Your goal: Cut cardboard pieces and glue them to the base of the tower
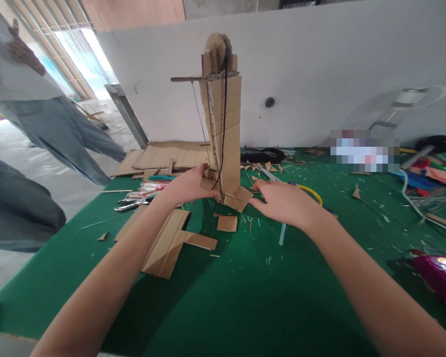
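A blurred patch [364,150] hides something by the wall.

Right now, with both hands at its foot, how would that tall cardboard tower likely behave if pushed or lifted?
The cardboard tower is tall on a narrow base, so it would probably tip easily. Corrugated board suggests it is light and fairly stiff. The thin crossbar and the dark string look fragile. The left hand touches the base; the right hand hovers close beside it.

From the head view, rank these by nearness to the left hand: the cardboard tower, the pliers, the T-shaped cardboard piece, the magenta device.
1. Cardboard tower: left hand touches its base.
2. Pliers: just to its left.
3. T-shaped cardboard piece: below it, toward the viewer; close to the pliers' rank.
4. Magenta device: far right edge.
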A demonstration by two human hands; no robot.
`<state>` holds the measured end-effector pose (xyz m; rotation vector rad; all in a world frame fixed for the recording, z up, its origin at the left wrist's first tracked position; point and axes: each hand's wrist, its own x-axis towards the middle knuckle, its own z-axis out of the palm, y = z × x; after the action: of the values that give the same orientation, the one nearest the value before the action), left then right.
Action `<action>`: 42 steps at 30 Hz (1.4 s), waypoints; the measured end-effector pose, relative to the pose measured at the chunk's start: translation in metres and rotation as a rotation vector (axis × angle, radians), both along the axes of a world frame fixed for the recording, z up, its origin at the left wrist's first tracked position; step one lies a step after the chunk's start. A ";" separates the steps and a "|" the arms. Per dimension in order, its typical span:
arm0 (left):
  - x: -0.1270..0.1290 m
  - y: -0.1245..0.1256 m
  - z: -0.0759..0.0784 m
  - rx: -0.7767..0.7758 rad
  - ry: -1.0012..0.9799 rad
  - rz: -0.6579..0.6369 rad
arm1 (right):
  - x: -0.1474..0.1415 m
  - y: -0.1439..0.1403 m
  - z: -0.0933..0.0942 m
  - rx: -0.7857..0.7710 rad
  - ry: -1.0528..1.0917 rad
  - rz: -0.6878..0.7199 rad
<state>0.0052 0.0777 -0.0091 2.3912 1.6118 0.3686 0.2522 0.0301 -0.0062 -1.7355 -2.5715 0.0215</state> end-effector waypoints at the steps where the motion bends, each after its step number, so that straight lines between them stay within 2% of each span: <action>1: 0.000 0.000 0.001 -0.001 0.005 -0.007 | 0.007 -0.002 0.002 0.004 -0.026 -0.027; 4: 0.005 -0.001 0.000 0.022 0.019 -0.005 | 0.032 -0.012 -0.003 0.098 -0.123 -0.094; 7: 0.010 -0.002 -0.003 0.075 0.027 0.007 | 0.056 -0.022 -0.023 0.266 -0.272 -0.224; 12: 0.015 -0.005 -0.008 0.124 0.030 0.046 | 0.073 -0.028 -0.052 0.272 -0.251 -0.365; 18: 0.023 -0.012 -0.009 0.148 0.078 0.120 | 0.071 -0.029 -0.054 0.205 -0.262 -0.378; 23: 0.028 -0.017 -0.009 0.175 0.094 0.130 | 0.070 -0.032 -0.054 0.262 -0.295 -0.392; 26: 0.028 -0.018 -0.008 0.161 0.110 0.135 | 0.063 -0.033 -0.049 0.384 -0.261 -0.337; 29: 0.027 -0.017 -0.007 0.137 0.107 0.119 | 0.049 -0.032 -0.042 0.460 -0.134 -0.218; 32: 0.025 -0.015 -0.006 0.129 0.091 0.084 | 0.033 -0.031 -0.041 0.427 0.014 -0.103; 37: 0.021 -0.010 -0.010 0.137 0.032 0.056 | 0.010 -0.030 -0.055 0.350 0.126 0.060; 42: 0.020 -0.006 -0.012 0.168 0.007 0.039 | -0.002 -0.028 -0.064 0.328 0.199 0.088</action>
<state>0.0256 0.0714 -0.0215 2.4865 1.6954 0.5226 0.2505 0.0025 -0.0703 -1.4276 -2.3474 -0.2025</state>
